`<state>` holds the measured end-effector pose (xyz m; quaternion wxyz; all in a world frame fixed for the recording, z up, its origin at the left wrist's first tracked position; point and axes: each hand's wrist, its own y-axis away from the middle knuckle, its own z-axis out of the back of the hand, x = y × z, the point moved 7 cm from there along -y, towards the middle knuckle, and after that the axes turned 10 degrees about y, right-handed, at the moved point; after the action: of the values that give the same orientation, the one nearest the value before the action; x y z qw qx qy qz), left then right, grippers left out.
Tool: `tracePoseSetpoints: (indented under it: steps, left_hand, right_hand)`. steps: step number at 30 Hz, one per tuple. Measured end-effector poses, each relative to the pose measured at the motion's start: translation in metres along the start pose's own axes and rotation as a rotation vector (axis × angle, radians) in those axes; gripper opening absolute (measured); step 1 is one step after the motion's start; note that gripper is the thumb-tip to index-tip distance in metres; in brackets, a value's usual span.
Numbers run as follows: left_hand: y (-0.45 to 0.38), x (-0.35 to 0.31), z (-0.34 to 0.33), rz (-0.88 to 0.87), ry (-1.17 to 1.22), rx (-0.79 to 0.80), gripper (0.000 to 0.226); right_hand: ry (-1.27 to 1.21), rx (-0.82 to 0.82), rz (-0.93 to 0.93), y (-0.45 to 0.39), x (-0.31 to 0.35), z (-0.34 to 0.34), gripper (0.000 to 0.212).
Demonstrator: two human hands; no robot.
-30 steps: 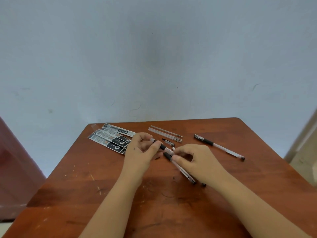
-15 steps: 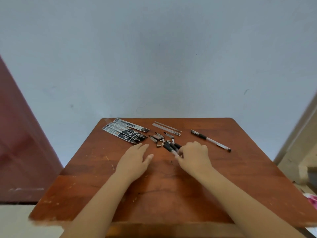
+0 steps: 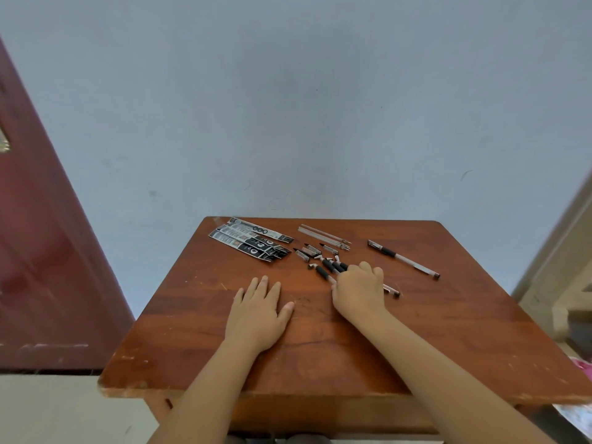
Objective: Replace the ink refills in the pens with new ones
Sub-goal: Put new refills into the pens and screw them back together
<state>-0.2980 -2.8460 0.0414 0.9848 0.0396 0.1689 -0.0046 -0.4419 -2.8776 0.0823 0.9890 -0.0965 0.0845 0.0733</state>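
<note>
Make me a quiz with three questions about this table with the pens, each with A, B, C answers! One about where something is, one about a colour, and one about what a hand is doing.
1. Where do the refill packets lie?
A. at the far left of the table
B. at the near right edge
C. under the left hand

2. What colour is the table?
A. white
B. reddish brown
C. green

3. What is the left hand doing?
A. holding a pen in the air
B. gripping a packet
C. resting flat on the table with straight fingers

Answers:
1. A, since the packets sit near the far left corner, away from both hands.
2. B, since the wooden top is reddish brown all over.
3. C, since its fingers lie spread on the wood and hold nothing, while the right hand rests on the bundle of pens.
</note>
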Motion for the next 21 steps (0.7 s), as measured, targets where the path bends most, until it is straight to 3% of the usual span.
tracePoseSetpoints:
  steps: [11,21]
  left_hand:
    - [0.003,0.000,0.002,0.017,0.000,0.021,0.057]
    - [-0.025,-0.038,-0.006,-0.005,0.024,-0.015,0.056]
  right_hand:
    - [-0.023,-0.102,0.019,-0.002,-0.021,0.010,0.035]
    - [-0.137,-0.056,-0.259,-0.033,-0.132,-0.026,0.033]
